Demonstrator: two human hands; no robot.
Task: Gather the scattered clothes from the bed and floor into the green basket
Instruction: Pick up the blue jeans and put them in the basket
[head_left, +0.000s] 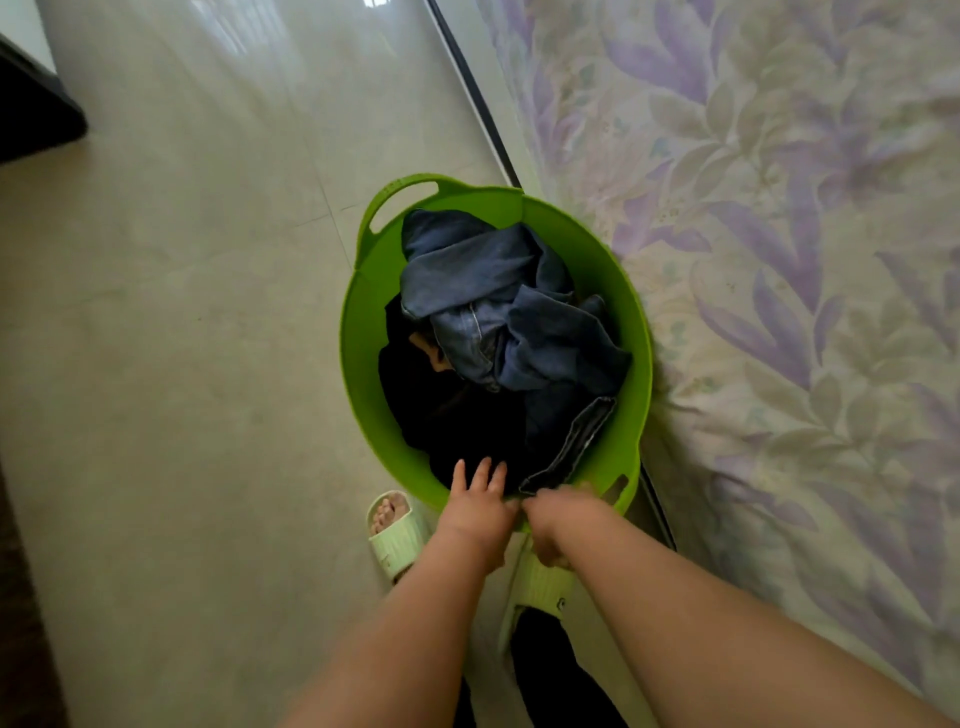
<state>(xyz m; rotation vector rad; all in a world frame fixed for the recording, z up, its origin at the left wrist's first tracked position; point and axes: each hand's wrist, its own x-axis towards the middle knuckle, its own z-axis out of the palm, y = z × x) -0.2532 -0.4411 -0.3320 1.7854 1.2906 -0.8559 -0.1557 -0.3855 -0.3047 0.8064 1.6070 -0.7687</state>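
Left hand (480, 506), fingers straight, presses dark clothes (447, 405) down into the green basket (358, 332); blurred right hand (550, 519) seemingly pinches the jeans (519, 312) hem at the near rim, tucking it in.

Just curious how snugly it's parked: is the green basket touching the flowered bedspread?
Touching. In the head view, the green basket's right rim presses against the purple-flowered bedspread hanging down the bed's side, with no floor showing between them.
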